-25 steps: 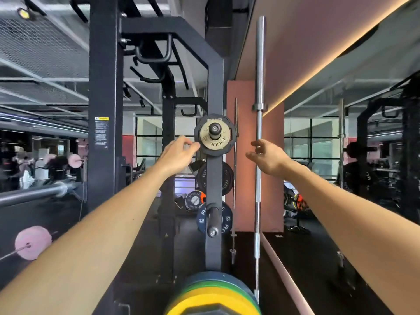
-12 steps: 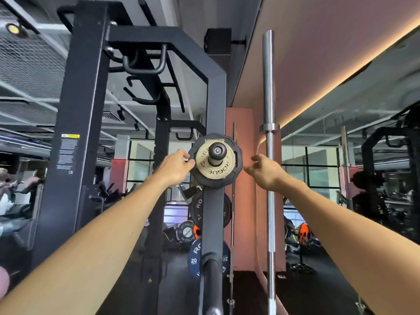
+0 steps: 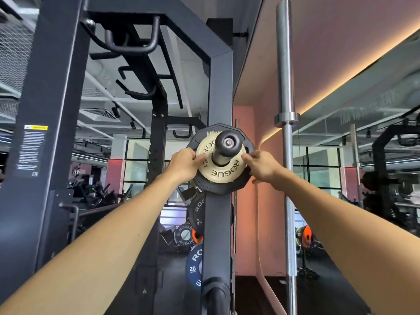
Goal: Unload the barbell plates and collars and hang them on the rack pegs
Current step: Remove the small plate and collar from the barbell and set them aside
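Note:
A small gold ROGUE plate [image 3: 223, 172] hangs on the upper rack peg [image 3: 228, 143], in front of a larger black plate [image 3: 216, 188]. My left hand [image 3: 185, 163] grips the gold plate's left edge, thumb across its face. On the opposite rim, my right hand [image 3: 261, 165] holds it with fingertips. The peg sticks out of a black upright [image 3: 219, 87]. Lower on the same upright hang a black ROGUE plate [image 3: 196, 212] and a blue 20 plate [image 3: 193, 267], above another peg [image 3: 216, 296].
A steel barbell [image 3: 285, 87] stands upright just right of the rack, close to my right wrist. A thick black post [image 3: 45, 133] rises at left. Pull-up handles [image 3: 134, 44] hang overhead. A pink wall and mirror are at right; more plates [image 3: 183, 234] lie on the floor behind.
The view has come closer and tilted up. Both hands have closed in from beside the plates onto the gold plate's rim.

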{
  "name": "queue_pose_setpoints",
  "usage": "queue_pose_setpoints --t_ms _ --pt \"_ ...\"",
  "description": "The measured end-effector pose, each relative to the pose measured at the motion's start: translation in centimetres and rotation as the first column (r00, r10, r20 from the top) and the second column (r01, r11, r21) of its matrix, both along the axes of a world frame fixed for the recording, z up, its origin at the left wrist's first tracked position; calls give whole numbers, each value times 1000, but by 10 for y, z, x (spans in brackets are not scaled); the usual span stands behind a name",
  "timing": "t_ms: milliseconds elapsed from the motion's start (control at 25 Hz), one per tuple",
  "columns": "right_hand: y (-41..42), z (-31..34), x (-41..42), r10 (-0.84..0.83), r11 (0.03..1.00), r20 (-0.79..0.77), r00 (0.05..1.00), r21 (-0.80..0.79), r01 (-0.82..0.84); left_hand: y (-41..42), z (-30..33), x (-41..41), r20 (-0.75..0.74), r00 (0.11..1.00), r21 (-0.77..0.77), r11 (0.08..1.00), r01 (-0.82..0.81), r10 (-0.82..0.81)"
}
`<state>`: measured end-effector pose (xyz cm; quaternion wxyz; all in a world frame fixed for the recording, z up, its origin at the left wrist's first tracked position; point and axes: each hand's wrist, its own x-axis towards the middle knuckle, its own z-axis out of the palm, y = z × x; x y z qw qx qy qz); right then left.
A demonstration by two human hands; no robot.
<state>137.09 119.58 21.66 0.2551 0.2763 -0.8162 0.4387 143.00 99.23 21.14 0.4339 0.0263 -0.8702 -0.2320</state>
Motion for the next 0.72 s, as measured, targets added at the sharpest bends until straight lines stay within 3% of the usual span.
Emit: queue_pose_setpoints --t_ms 120,280,440,720 --pt "-4 0 -2 89 989 106 990 -129 -75 3 5 3 57 998 10 1000 -9 8" --pt "1 -9 19 274 931 185 944 -296 -212 17 5 31 87 971 230 953 198 -223" --pt "21 -12 55 362 896 151 920 -328 -299 26 2 65 15 948 359 886 293 -319" --pt "51 -20 151 387 872 123 914 -370 -320 55 1 156 -8 936 352 875 331 -351"
